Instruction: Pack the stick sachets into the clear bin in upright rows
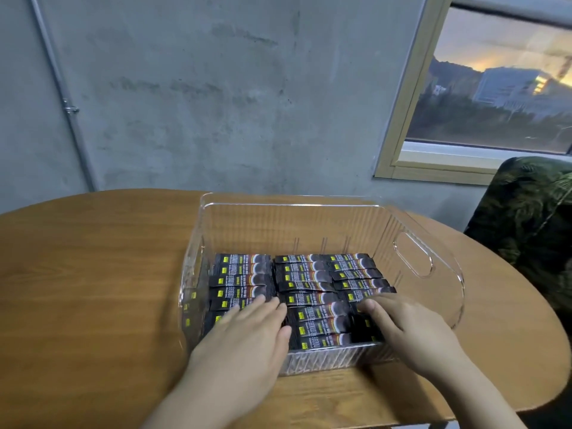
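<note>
Head view: the sachets (305,287) lie in three rows on the floor of the bin (411,258), which stands on the table (93,274). The left hand (247,329) rests flat, fingers straight, on the left row. The right hand (402,323) has its fingertips curled onto the near sachets of the right row; whether it pinches one, I cannot tell.

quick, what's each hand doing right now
Left hand: open, fingers flat on the stick sachets in the clear bin.
Right hand: open, fingers resting on the sachets; no grip visible.
</note>
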{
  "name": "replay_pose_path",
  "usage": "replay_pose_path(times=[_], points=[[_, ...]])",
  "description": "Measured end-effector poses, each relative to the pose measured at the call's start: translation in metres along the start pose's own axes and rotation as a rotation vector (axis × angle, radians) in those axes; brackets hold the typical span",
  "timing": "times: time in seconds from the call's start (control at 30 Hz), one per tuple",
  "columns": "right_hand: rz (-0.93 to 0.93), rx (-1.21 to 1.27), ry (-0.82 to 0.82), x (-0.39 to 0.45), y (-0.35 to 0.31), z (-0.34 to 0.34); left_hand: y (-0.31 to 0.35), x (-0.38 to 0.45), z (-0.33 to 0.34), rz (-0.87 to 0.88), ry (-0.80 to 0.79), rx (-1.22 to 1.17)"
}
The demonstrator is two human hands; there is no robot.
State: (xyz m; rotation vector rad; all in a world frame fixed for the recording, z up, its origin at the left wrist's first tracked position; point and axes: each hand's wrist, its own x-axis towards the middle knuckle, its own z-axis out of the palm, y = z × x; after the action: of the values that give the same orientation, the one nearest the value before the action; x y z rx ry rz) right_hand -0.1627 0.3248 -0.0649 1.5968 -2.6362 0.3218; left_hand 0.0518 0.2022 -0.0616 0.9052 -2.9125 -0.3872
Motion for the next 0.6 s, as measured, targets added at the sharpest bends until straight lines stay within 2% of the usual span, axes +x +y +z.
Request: replay_pose_path(times=[0.1, 0.37, 0.5, 0.6], points=[[-0.034, 0.013, -0.062, 0.006, -0.009, -0.002, -0.006, 0.002, -0.002, -0.032, 0.011, 0.048], [-0.105, -0.006, -0.086, 0.024, -0.040, 0.011, -0.043, 0.003, -0.011, -0.145, 0.034, 0.058], [-0.147, 0.021, 0.069, 0.031, -0.062, 0.026, -0.065, 0.006, -0.016, -0.212, 0.083, 0.089], [-0.218, 0.153, 0.375, 0.032, -0.069, 0.042, -0.078, 0.008, -0.017, -0.242, 0.197, 0.134]])
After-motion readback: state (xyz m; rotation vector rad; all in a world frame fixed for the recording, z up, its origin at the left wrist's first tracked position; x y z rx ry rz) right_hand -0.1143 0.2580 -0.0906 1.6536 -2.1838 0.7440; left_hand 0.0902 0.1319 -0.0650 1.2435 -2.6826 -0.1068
